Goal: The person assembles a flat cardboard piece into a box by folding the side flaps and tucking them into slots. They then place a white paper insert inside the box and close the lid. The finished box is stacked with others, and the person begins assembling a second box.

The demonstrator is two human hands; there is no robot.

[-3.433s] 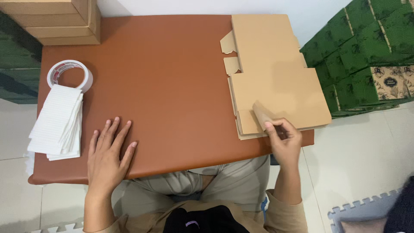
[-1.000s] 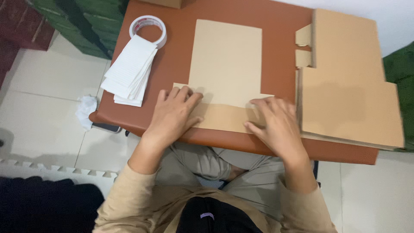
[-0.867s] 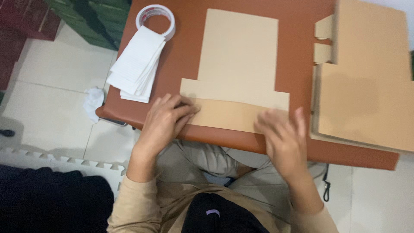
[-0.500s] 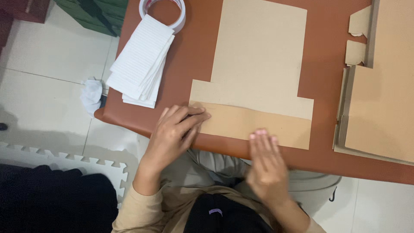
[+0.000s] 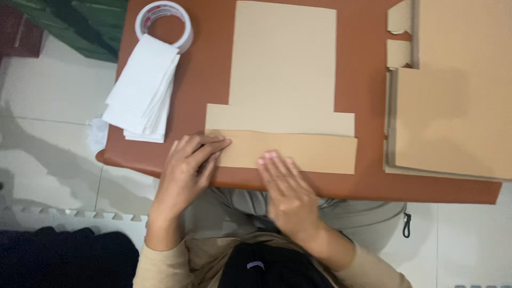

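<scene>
Spanning brown bench [image 5: 373, 106], largest first: stack of flat cardboard blanks [image 5: 453, 106] at right edge; single T-shaped cardboard blank [image 5: 285, 69] at centre, its near flap [image 5: 304, 152] folded over by front edge. White paper sheets [image 5: 144, 88] at left, tape roll [image 5: 162, 21] touching their far end. Left hand [image 5: 186, 170] pressed flat, fingers spread, on flap's left end, clasping nothing. Right hand [image 5: 288, 186] also flat and unclenched, fingertips on flap's crease. Blank probably light, stiff, springy at fold; best gripped by edges.
</scene>
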